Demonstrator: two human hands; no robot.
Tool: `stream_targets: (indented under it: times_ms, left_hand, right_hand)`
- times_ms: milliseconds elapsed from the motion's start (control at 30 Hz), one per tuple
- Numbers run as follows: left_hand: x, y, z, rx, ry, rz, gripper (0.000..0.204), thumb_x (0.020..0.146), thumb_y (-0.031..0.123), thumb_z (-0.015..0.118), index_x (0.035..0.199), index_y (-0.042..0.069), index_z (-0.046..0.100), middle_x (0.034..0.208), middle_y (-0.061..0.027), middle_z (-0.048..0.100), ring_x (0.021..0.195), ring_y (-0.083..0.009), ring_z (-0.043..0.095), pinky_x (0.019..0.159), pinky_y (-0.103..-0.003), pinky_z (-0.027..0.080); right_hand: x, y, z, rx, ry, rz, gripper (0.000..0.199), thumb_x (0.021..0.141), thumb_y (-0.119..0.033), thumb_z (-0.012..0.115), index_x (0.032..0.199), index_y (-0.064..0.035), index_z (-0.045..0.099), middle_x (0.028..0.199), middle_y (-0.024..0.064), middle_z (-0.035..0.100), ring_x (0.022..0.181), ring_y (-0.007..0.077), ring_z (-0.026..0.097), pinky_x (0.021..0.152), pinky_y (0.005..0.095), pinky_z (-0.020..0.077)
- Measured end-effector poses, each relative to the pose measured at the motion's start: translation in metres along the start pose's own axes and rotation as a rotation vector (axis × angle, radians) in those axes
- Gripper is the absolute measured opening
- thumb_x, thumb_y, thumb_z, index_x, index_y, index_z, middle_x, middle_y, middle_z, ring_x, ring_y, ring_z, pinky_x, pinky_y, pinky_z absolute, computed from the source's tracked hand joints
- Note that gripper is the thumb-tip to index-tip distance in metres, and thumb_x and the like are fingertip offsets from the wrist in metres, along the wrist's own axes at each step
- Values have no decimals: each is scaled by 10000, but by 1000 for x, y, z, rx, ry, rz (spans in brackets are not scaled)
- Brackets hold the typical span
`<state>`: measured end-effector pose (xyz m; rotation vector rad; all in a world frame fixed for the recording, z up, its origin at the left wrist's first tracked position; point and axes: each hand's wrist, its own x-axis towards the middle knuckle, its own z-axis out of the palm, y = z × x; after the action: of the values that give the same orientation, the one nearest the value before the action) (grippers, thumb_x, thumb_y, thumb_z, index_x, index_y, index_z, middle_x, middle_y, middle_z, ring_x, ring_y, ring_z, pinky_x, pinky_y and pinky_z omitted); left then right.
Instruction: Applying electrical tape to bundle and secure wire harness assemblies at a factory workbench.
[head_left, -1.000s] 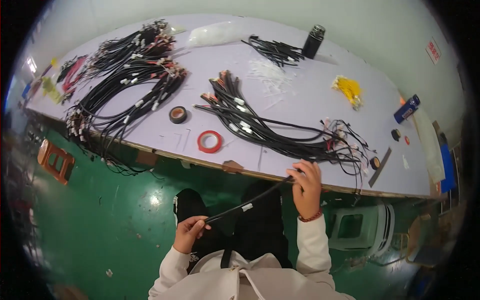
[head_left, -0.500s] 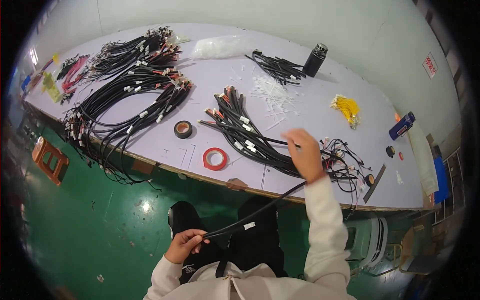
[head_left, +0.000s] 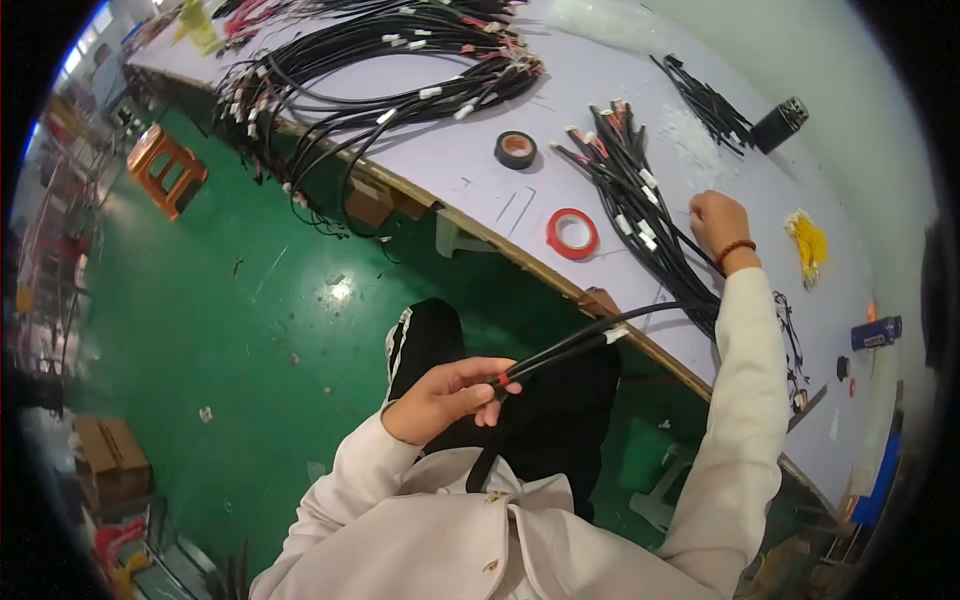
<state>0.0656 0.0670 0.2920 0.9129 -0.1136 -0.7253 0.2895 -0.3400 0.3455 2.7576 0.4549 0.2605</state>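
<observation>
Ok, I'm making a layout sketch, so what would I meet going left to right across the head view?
Orange stool → black tape → red tape → right hand → yellow bundle → blue bottle.

I can't tell if the right hand [head_left: 718, 225] grips anything. Right sleeve [head_left: 745, 400] hides part of the black cable bundle [head_left: 650, 225]. Plastic bag [head_left: 620, 22] clipped at top; white strips [head_left: 692, 140] blur together.

A pale table [head_left: 455, 168] carries black cables [head_left: 645, 216] and tape rolls [head_left: 552, 235].
</observation>
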Motion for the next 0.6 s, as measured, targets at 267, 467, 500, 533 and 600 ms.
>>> stream_targets:
  times_ms: [267,467,500,533,600]
  left_hand:
    - [-1,-1,21,-175,-9,19,418,946,235,489,1286,2,419,974,-35,534,661,-75,434,599,-199,372]
    - [11,-21,37,-246,-39,-10,436,946,246,492,1319,69,350,866,-26,506,604,-61,357,559,-184,312]
    - [10,-24,39,-183,-37,3,451,941,240,502,1327,71,339,835,-23,506,599,-62,355,557,-183,311]
    - [9,-26,41,-129,-22,16,467,936,234,513,1335,73,328,805,-21,507,593,-64,354,556,-183,310]
    - [7,-29,45,-136,-36,-23,499,929,225,528,1346,63,307,761,-17,504,588,-67,356,554,-183,308]
  right_hand:
    - [-127,-110,-143,1230,758,559,128,839,-50,550,715,-16,556,709,64,559,683,132,530,671,272,427]
    - [-224,-249,-89,1076,563,257,185,667,29,704,830,-43,653,892,106,649,684,252,634,586,318,512]
    - [-225,-255,-81,1008,638,167,198,662,20,704,842,-47,655,880,102,648,682,244,631,591,320,515]
    - [-223,-257,-75,937,707,86,210,658,11,705,854,-50,657,868,99,647,681,236,628,596,321,519]
    - [-217,-256,-73,919,747,-116,212,697,-40,677,908,-45,655,931,93,637,711,221,617,624,328,525]
